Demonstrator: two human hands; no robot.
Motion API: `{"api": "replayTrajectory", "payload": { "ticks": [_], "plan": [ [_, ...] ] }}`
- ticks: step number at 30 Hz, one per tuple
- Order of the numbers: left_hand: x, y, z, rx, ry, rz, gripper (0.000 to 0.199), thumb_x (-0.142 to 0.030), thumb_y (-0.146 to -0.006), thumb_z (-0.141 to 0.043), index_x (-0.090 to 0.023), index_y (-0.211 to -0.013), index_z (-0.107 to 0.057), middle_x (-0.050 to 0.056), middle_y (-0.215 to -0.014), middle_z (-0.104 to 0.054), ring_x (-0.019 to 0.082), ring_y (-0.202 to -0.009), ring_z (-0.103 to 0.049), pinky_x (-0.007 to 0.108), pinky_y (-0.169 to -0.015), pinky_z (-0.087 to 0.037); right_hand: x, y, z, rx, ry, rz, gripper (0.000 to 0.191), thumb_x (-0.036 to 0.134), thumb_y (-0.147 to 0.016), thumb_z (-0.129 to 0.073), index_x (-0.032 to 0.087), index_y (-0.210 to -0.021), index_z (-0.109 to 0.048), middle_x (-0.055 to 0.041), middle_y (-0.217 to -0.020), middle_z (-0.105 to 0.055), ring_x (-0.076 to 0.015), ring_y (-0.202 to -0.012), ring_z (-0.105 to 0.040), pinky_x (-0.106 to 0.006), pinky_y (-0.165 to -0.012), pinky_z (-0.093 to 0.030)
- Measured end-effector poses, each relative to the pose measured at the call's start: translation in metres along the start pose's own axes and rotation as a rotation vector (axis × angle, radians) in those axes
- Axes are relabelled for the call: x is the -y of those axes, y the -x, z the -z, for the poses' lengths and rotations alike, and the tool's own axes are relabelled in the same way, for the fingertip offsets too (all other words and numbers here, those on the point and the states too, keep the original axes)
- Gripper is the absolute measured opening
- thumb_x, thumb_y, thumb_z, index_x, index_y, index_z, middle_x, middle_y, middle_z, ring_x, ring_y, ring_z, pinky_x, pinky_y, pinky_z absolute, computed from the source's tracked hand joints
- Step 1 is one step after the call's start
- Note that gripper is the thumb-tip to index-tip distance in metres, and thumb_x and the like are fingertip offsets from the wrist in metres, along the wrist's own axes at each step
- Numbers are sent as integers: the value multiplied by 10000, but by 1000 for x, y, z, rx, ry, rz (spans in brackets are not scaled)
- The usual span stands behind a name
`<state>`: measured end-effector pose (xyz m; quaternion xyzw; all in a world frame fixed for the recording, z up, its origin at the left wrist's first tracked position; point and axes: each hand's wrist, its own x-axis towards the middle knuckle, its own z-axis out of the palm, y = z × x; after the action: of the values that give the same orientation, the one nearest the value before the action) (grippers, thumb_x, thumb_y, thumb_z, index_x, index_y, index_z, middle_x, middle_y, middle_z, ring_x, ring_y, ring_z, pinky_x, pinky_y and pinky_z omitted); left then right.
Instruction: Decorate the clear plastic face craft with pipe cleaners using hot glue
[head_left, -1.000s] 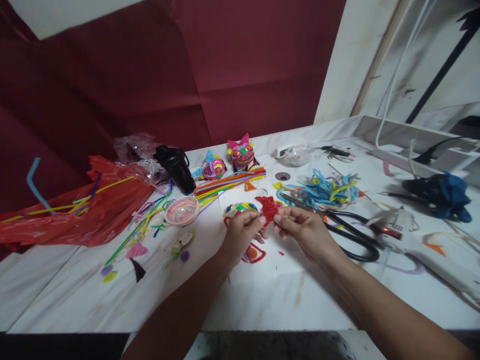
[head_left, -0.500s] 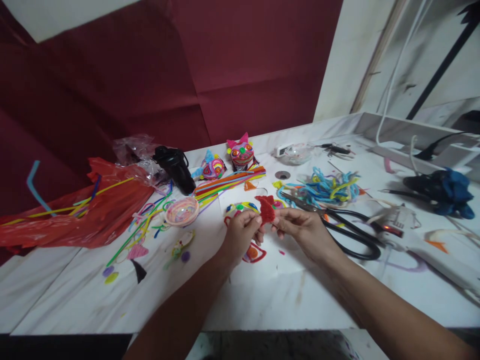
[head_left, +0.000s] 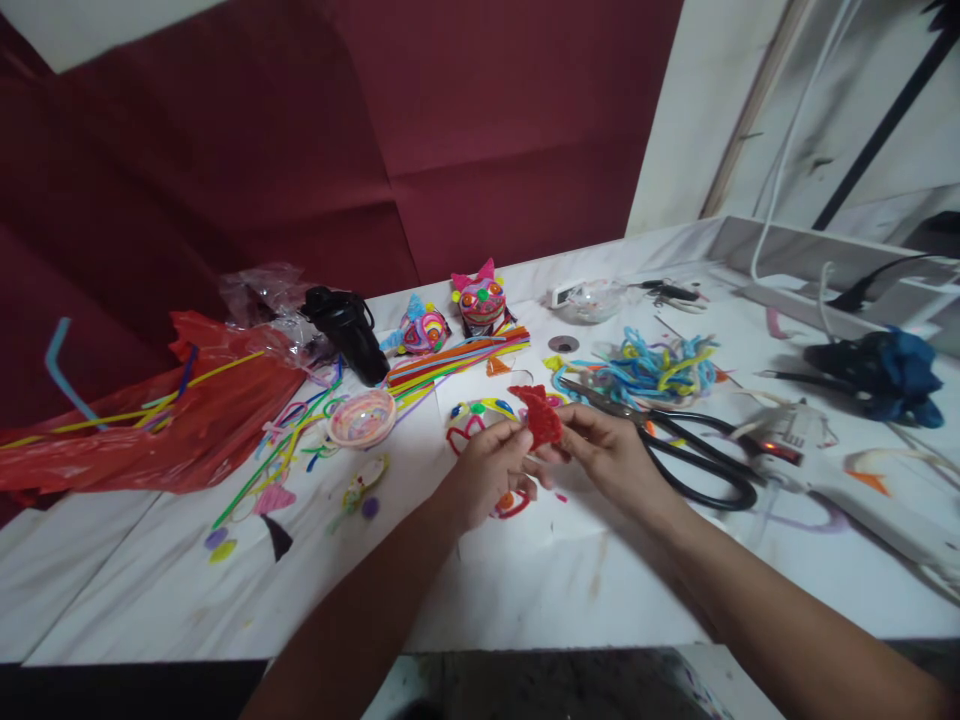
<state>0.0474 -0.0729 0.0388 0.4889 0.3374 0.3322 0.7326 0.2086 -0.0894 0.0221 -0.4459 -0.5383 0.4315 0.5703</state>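
Observation:
A small red fuzzy piece (head_left: 541,412), notched along its top edge like a fish tail, is held up over the table's middle. My left hand (head_left: 486,472) pinches its lower left side between thumb and fingers. At its right edge, my right hand (head_left: 611,452) grips it with the fingertips. Below and behind my hands lies a colourful craft piece (head_left: 466,413) with yellow, blue and red loops, partly hidden by them. It rests on a white sheet (head_left: 577,515). Just right of my right hand are large black-handled scissors (head_left: 701,450).
A hot glue gun (head_left: 806,450) lies at the right, beside a blue and black bundle (head_left: 885,370). Tangled pipe cleaners (head_left: 660,365) sit behind the scissors. Leftward are a small bowl (head_left: 362,418), a black bottle (head_left: 346,333) and a red plastic bag (head_left: 202,410). Two decorated figures (head_left: 481,298) stand behind.
The red piece has shifted slightly right and turned a little in my fingers. My left hand's lower fingers have spread somewhat. The camera view has moved slightly.

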Motion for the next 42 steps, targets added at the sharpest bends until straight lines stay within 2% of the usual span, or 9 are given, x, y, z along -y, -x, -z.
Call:
{"api": "replayTrajectory", "payload": {
  "ticks": [2,5,10,16,22,25,29,37,42],
  "plan": [
    [2,1,-4,19,63,32,462,-469,-649,-767,-160,-919,-556,60,-852,-672,123,-609,-635,204,-483,-414,-1,1,-2,-29,29,49,346,546,-731,-677,204,-785,-685,-30,-765,-661,-167,-688,-592,-293,-630,-480],
    [5,1,-6,-36,102,53,489,-420,-620,-805,-155,-962,-579,50,-814,-677,96,-581,-613,165,-430,-327,0,2,-2,-16,80,110,285,496,-765,-659,214,-791,-693,-38,-798,-678,-182,-733,-614,-307,-664,-490],
    [7,-1,-2,-117,90,34,376,-384,-592,-819,-126,-785,-625,-3,-656,-622,24,-484,-483,147,-422,-277,-1,0,1,37,130,165,241,447,-782,-650,210,-764,-690,-38,-769,-681,-183,-716,-606,-308,-662,-469],
    [1,1,5,21,-131,129,339,-443,-655,-751,-125,-623,-636,-25,-459,-521,41,-381,-415,187,-379,-254,0,-5,12,149,153,88,303,499,-762,-667,197,-740,-668,-26,-704,-648,-169,-659,-574,-300,-628,-459],
    [-4,4,9,86,-378,263,309,-414,-693,-702,-136,-577,-631,-16,-428,-525,56,-353,-429,198,-378,-261,4,-10,25,318,178,32,385,558,-785,-621,177,-789,-675,-31,-706,-657,-160,-647,-578,-289,-614,-451],
    [-6,4,9,103,-435,290,300,-407,-698,-689,-132,-593,-633,-11,-438,-542,64,-363,-457,199,-386,-258,6,-10,29,359,238,45,429,581,-797,-600,160,-811,-683,-35,-700,-653,-157,-636,-577,-284,-603,-447],
    [-7,5,7,73,-480,312,278,-379,-702,-673,-127,-597,-624,-12,-446,-555,65,-375,-479,194,-394,-266,8,-9,30,349,342,192,404,544,-866,-539,167,-847,-680,-57,-787,-672,-175,-714,-606,-295,-651,-459],
    [0,2,11,4,-543,312,234,-323,-713,-641,-132,-579,-622,0,-464,-583,74,-378,-513,180,-380,-309,13,-10,30,402,654,685,244,228,-973,-418,184,-881,-639,-81,-868,-670,-194,-851,-581,-331,-773,-428],
    [0,2,8,-43,-560,291,202,-246,-734,-609,-132,-567,-598,5,-468,-596,74,-369,-519,172,-368,-359,23,-3,29,394,937,797,251,135,-967,-374,164,-968,-623,-96,-938,-656,-224,-920,-528,-381,-797,-388]
  ]
}}
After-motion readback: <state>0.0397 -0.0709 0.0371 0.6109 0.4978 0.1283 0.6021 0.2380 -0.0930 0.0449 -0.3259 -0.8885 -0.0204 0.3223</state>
